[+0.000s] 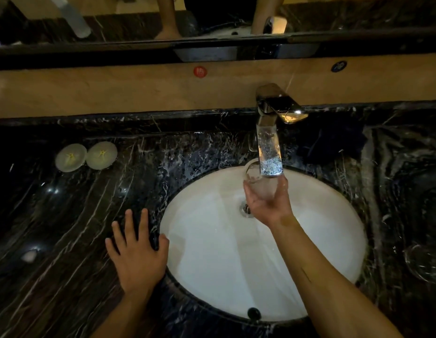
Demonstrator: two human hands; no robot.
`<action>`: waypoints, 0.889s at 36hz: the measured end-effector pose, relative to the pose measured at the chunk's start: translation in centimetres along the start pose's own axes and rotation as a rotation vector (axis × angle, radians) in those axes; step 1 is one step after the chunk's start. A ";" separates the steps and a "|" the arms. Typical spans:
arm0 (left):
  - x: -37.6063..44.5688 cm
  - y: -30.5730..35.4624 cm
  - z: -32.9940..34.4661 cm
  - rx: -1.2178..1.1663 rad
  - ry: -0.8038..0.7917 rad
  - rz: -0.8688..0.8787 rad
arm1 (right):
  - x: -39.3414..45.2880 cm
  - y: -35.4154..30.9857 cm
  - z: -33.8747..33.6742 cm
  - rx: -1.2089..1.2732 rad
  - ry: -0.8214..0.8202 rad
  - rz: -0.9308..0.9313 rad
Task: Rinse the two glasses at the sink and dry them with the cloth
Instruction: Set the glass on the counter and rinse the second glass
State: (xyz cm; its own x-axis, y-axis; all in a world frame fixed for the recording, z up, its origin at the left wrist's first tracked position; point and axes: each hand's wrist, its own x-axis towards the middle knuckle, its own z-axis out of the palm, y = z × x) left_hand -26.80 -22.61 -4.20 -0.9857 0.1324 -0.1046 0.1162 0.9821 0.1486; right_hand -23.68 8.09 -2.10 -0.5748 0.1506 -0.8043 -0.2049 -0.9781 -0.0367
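Observation:
My right hand [269, 203] holds a clear glass [257, 178] under the chrome tap's spout [269, 152], above the drain of the white oval basin [212, 252]. The glass tilts with its mouth toward the spout. My left hand [136, 252] lies flat, fingers spread, on the wet black marble counter [77, 228] at the basin's left rim, holding nothing. A second clear glass [423, 262] stands on the counter at the far right, faint against the dark stone. A dark cloth [334, 142] lies crumpled on the counter right of the tap.
Two white round lids with yellow marks [86, 157] sit on the counter at the back left. A beige ledge [114, 91] and a mirror run behind the tap. Water drops cover the counter near the basin.

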 end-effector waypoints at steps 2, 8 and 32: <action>0.0 0.0 0.0 0.001 0.001 -0.002 | -0.2 -0.1 0.0 0.034 0.001 0.001; 0.0 0.2 -0.1 -0.001 -0.001 -0.002 | -1.5 -1.2 -1.5 -0.040 -0.060 0.141; -0.1 1.4 -1.5 0.023 -0.108 -0.055 | -8.4 -4.2 -5.4 -1.339 0.313 0.433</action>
State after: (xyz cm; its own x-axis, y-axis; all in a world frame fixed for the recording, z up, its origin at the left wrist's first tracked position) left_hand -26.75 -21.40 -2.53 -0.9717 0.0908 -0.2179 0.0663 0.9909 0.1173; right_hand -13.69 10.12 1.57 -0.1679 -0.0532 -0.9844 0.9221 -0.3617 -0.1377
